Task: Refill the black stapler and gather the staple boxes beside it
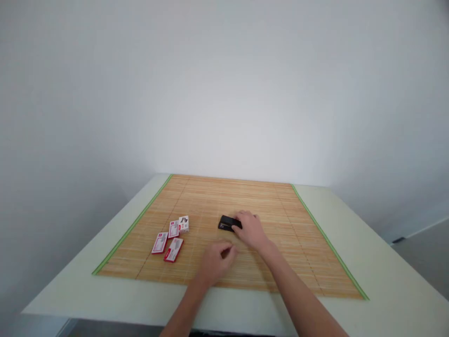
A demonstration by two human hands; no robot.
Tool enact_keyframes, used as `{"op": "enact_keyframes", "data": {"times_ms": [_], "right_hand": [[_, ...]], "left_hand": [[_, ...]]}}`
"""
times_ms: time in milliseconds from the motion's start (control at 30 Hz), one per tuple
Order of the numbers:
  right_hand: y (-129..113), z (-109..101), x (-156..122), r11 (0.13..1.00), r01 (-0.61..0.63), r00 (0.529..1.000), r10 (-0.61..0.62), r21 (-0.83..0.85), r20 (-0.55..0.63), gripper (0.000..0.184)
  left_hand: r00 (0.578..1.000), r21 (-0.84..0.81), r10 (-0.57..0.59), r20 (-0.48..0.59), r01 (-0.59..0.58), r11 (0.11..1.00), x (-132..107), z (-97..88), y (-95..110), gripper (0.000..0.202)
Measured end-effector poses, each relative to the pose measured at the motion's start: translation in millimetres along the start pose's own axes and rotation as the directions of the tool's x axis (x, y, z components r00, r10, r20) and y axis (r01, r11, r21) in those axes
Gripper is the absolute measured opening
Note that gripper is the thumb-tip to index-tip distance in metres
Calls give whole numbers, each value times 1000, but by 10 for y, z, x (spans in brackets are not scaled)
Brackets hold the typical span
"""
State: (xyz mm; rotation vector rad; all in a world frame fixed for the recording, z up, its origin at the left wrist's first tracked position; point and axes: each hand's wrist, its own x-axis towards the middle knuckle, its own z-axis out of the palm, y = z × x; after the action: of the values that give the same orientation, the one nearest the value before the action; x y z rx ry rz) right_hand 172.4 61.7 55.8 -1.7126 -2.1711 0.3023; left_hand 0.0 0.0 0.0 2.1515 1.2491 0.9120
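A black stapler [227, 223] lies on the bamboo mat near its middle. My right hand [250, 228] is closed around the stapler's right end, with the thumb on the near side and the fingers over the far side. Nearer to me, my left hand [216, 260] is over the mat, apart from the stapler. Its fingers are curled in toward the thumb and slightly blurred. Whether anything is inside them is hidden.
Left of my hands, a small white box [184, 223] stands by several flat red-and-white boxes, among them one [160, 243] at the left and one [173, 250] nearest me. The green-edged bamboo mat [238, 194] covers much of the white table [351, 224], which meets a wall behind.
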Motion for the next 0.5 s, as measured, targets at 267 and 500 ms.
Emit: {"op": "enact_keyframes", "data": {"times_ms": [267,500], "right_hand": [[383,-179,-217,993,117,991,-117,3,61,25],[63,-61,-45,987,156,987,-155,-34,29,32]], "left_hand": [[985,324,53,-162,3,946,45,46,46,38],[991,475,39,-130,27,880,3,103,117,30]]}}
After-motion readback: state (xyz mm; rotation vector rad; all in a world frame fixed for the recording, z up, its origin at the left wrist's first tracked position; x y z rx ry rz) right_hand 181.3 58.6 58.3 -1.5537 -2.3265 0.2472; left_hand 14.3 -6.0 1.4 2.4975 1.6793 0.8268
